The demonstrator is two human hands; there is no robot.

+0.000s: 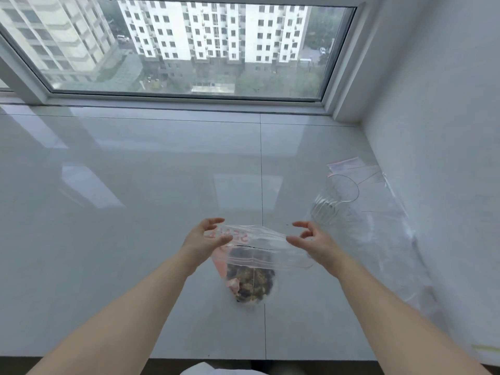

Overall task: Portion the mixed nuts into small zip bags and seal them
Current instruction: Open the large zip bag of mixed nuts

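A clear zip bag [259, 246] with pink lettering stands in front of me on the white sill, its mouth pulled wide. Mixed nuts [253, 284] lie in a dark heap at its bottom. My left hand [204, 239] pinches the bag's left top edge between thumb and fingers. My right hand [311, 240] pinches the right top edge, with the other fingers curled above it. Both hands hold the bag's top edge taut between them, a little above the sill.
A clear ribbed plastic cup [334, 203] lies on its side at the right. Empty zip bags [357, 171] with pink strips lie behind it, on clear plastic sheeting [389, 239] along the right wall. The glossy sill [135, 198] runs to a window behind.
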